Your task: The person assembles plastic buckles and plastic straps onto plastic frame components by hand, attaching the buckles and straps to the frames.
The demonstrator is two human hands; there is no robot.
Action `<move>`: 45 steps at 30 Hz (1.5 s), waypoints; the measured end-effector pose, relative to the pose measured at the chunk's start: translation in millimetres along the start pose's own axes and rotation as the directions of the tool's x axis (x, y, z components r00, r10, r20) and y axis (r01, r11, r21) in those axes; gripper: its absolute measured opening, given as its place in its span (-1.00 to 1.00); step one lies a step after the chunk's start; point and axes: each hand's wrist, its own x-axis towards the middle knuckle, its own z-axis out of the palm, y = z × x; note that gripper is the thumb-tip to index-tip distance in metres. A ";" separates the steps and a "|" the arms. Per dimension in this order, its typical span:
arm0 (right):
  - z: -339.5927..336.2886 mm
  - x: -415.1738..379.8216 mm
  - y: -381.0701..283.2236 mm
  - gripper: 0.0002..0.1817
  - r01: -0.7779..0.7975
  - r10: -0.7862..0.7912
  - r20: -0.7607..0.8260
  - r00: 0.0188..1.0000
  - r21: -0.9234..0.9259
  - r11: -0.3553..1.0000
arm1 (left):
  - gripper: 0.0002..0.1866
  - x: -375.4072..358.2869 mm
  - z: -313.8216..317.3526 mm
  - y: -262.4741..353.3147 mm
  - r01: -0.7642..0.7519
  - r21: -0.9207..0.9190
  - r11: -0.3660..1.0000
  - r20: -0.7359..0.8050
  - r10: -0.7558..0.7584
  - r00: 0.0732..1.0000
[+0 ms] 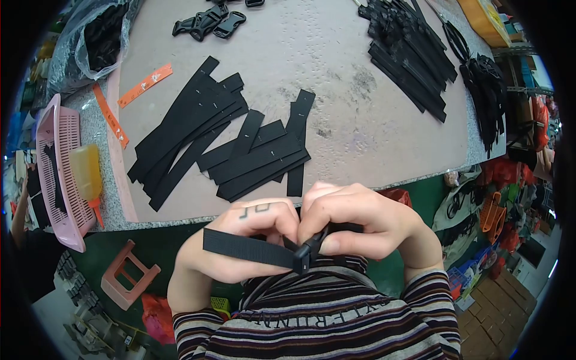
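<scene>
Close to my chest, just off the table's near edge, both hands meet over a black webbing strap and a black plastic buckle. My left hand is closed with bent fingers on the strap, whose flat end lies across the palm side and points left. My right hand pinches the buckle between thumb and fingers. The strap meets the buckle there; how it passes through is partly hidden by the fingers. Beyond my hands, several cut black straps lie in loose, overlapping piles on the table.
Loose buckles lie at the table's far side. More black straps are heaped at the far right. Orange strips, a pink basket, a yellow glue bottle and a plastic bag are on the left. A pink stool stands below.
</scene>
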 end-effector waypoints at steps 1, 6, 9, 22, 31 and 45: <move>1.3 -0.7 0.0 -0.84 -0.027 0.028 -0.011 1.000 0.074 0.997 | -0.79 1.3 2.2 -1.9 -0.044 -0.006 0.999 -0.032 0.044 0.999; 3.1 -2.0 3.0 -0.82 -0.100 0.105 -0.006 0.994 0.238 0.966 | -0.85 3.6 20.3 -17.5 -0.245 -0.152 0.958 -0.238 0.205 0.949; 4.2 -2.4 5.6 -0.81 -0.121 0.121 0.017 0.992 0.283 0.952 | -0.86 2.3 25.7 -27.3 -0.294 -0.247 0.923 -0.300 0.216 0.929; 4.9 -2.7 13.0 -0.78 0.013 -0.009 -0.021 1.000 0.227 0.974 | -0.86 5.1 24.7 -19.5 -0.309 -0.046 0.950 -0.291 0.283 0.914; 18.1 -0.7 -26.2 -0.82 -0.063 0.033 -0.175 0.984 -0.165 0.984 | -0.51 -5.9 13.0 9.9 0.086 -0.324 0.942 -0.139 -0.137 0.981; 17.4 -2.7 -16.5 -0.74 -0.039 -0.127 -0.317 0.940 -0.468 0.883 | -0.83 -6.3 31.5 13.6 -0.048 0.320 0.946 -0.599 0.241 0.764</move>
